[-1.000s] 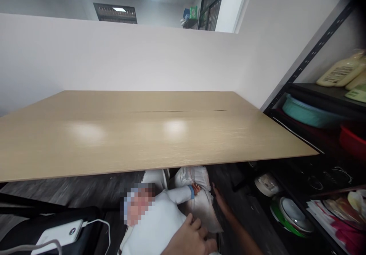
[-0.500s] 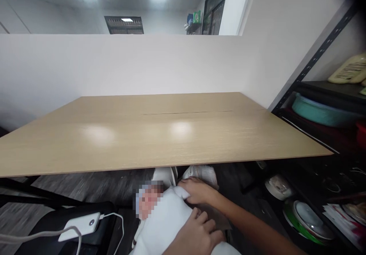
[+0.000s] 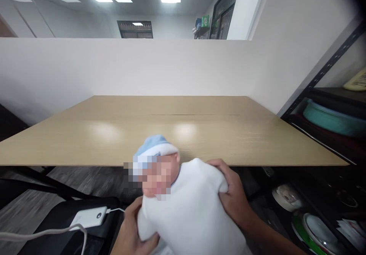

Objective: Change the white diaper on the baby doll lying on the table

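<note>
A baby doll (image 3: pixel 188 201) in a white long garment and a light blue cap with a white brim is held up at the table's near edge. Its head leans to the left and its face is blurred out. My left hand (image 3: pixel 135 228) is closed around the doll's sleeve on the left side. On the other side, my right hand (image 3: pixel 231 190) grips the opposite shoulder and sleeve, with the thumb under it. The lower part of the doll runs out of the bottom of the view.
The wooden table (image 3: pixel 200 133) spreads ahead, up to a white partition (image 3: pixel 166 66). A white power bank (image 3: pixel 89 217) with cables lies on a black stool (image 3: pixel 51 224) at lower left. At right stands a dark shelf with a teal basin (image 3: pixel 334 118) and lidded containers (image 3: pixel 320 230).
The doll has come up from my lap to the table's edge, its head now above the tabletop. My hands have moved apart to either side of it. The view has shifted slightly left.
</note>
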A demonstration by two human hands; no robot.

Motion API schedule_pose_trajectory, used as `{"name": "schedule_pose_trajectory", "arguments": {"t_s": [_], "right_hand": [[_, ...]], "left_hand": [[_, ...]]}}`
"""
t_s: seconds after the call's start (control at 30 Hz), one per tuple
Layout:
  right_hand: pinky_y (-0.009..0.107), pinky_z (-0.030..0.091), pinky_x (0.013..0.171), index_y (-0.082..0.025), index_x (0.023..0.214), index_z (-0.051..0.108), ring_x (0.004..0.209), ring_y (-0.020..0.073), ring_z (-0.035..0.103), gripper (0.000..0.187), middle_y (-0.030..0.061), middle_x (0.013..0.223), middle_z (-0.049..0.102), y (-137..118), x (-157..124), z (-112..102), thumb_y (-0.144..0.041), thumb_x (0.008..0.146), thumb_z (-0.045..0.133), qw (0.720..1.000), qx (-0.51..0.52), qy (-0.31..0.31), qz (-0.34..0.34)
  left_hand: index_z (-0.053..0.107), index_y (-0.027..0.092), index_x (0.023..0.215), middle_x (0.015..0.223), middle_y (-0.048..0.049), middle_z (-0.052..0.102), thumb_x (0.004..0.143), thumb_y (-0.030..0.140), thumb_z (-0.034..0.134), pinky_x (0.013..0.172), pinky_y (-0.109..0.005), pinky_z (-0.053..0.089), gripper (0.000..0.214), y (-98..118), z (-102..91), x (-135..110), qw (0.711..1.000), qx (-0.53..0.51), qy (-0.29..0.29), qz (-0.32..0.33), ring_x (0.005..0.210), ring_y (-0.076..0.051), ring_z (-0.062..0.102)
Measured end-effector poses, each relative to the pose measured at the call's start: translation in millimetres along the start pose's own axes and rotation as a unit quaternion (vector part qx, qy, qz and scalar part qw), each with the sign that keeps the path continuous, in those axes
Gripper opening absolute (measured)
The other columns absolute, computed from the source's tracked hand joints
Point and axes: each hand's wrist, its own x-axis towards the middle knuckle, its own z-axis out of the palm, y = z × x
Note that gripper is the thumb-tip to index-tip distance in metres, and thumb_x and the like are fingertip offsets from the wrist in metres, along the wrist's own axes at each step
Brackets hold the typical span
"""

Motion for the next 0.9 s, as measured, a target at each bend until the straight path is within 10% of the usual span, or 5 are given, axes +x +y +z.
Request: {"name": "schedule_pose_trajectory", "arguments": {"t_s": [0.17, 0.4, 0.9], "right_hand": [[0.029, 0.049, 0.075, -0.026, 0.107, 0.064, 0.09, 0.0233, 0.067, 0.03, 0.0015, 0.101, 0.074, 22, 35, -26, -0.022, 0.078, 0.057, 0.996, -0.014, 0.064, 0.054], [0.033, 0.047, 0.074, -0.026, 0.1, 0.068, 0.087, 0.0261, 0.069, 0.017, 0.0036, 0.097, 0.076, 78, 93, -70, -0.04, 0.092, 0.062, 0.967, -0.223, -0.1, 0.072], [0.041, 0.055, 0.09, -0.03, 0.119, 0.066, 0.108, 0.0293, 0.067, 0.033, 0.0059, 0.12, 0.072, 175, 89, -89, -0.055, 0.099, 0.059, 0.971, -0.207, -0.11, 0.055]], "left_hand": [[0.04, 0.025, 0.143, 0.128, -0.0133, 0.07, 0.094, 0.042, 0.064, 0.087, -0.042, 0.06, 0.057, 5, 12.1, 93, 0.985, -0.044, -0.168, -0.003, 0.108, -0.032, 0.073], [0.053, 0.025, 0.131, 0.12, -0.0075, 0.074, 0.091, 0.051, 0.064, 0.087, -0.04, 0.053, 0.048, 2, 29.6, 216, 0.946, -0.004, -0.323, -0.018, 0.104, -0.032, 0.07], [0.066, 0.026, 0.124, 0.113, -0.0084, 0.073, 0.093, 0.061, 0.065, 0.089, -0.04, 0.051, 0.047, -65, 44.0, 241, 0.957, 0.08, -0.273, 0.058, 0.1, -0.029, 0.067]]}}
